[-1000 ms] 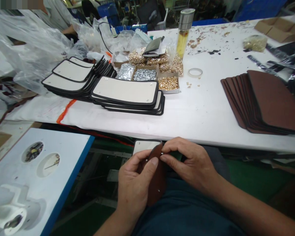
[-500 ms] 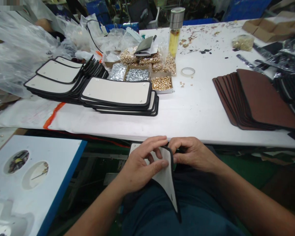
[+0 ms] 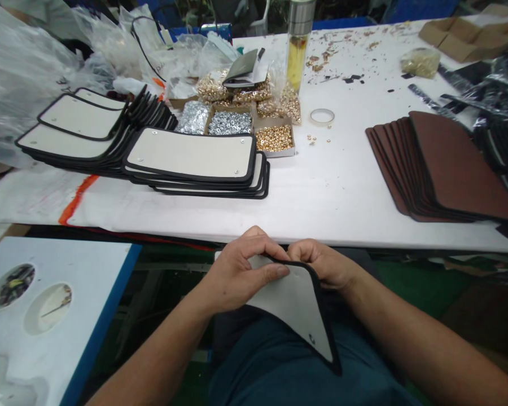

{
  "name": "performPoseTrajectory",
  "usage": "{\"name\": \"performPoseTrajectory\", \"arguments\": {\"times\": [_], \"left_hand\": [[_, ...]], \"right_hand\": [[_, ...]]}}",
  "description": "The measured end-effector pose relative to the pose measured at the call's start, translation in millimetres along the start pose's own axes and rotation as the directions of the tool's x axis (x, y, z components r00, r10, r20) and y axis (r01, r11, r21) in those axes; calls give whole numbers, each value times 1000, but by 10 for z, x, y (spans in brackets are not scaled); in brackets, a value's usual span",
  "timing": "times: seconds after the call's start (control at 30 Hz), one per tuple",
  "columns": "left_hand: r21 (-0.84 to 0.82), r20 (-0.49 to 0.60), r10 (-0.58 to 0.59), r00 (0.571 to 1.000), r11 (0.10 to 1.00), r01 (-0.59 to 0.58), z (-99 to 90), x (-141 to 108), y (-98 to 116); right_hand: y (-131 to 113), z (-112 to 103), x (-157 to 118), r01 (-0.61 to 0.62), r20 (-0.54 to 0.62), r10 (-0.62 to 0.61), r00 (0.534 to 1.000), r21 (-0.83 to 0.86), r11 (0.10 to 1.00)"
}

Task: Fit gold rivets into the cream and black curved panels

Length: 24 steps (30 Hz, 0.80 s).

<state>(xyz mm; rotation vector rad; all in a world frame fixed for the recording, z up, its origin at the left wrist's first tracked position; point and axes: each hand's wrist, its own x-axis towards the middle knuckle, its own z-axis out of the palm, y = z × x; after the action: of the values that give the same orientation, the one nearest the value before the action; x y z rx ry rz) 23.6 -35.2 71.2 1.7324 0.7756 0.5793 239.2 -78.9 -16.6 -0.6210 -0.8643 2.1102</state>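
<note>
Over my lap lies a bent off-white panel (image 3: 294, 299) with black edging and a small metal eyelet near its lower corner. My left hand (image 3: 248, 270) grips its upper side, thumb on the pale face and fingers along the black edge. Against the same edge, my right hand (image 3: 322, 262) is closed with curled fingers, and the panel hides part of them. On the table ahead, similar panels (image 3: 190, 152) with eyelets are stacked, and another pile (image 3: 80, 118) of them fans out to the left.
Small boxes hold silver eyelets (image 3: 230, 122) and gold eyelets (image 3: 274, 137). A glass bottle (image 3: 296, 62) and a tape roll (image 3: 322, 116) stand behind. Brown panels (image 3: 457, 169) lie at right. Plastic bags (image 3: 25, 73) crowd the left. A white board (image 3: 63, 270) with holes is at lower left.
The panel has turned so that more of its pale face shows, its lower corner swinging right. My left fingers have come down onto its edge. The view has shifted slightly.
</note>
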Motion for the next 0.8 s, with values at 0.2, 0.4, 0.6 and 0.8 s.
{"name": "performPoseTrajectory", "arguments": {"times": [0.2,0.4,0.6,0.8], "left_hand": [[-141,67,-55,996,988,64,-34,72,40],[-257,2,-281,960,927,273,-53,85,86],[59,-146,-156,977,984,166,-78,197,151],[77,-97,-138,986,986,145,-88,215,285]], "right_hand": [[10,30,25,41,-69,-37,997,64,997],[-343,40,-166,261,-284,-246,927,16,965],[-622,575,-525,281,-296,-769,566,-808,518],[-496,647,-242,176,-22,-791,612,-971,163]]}}
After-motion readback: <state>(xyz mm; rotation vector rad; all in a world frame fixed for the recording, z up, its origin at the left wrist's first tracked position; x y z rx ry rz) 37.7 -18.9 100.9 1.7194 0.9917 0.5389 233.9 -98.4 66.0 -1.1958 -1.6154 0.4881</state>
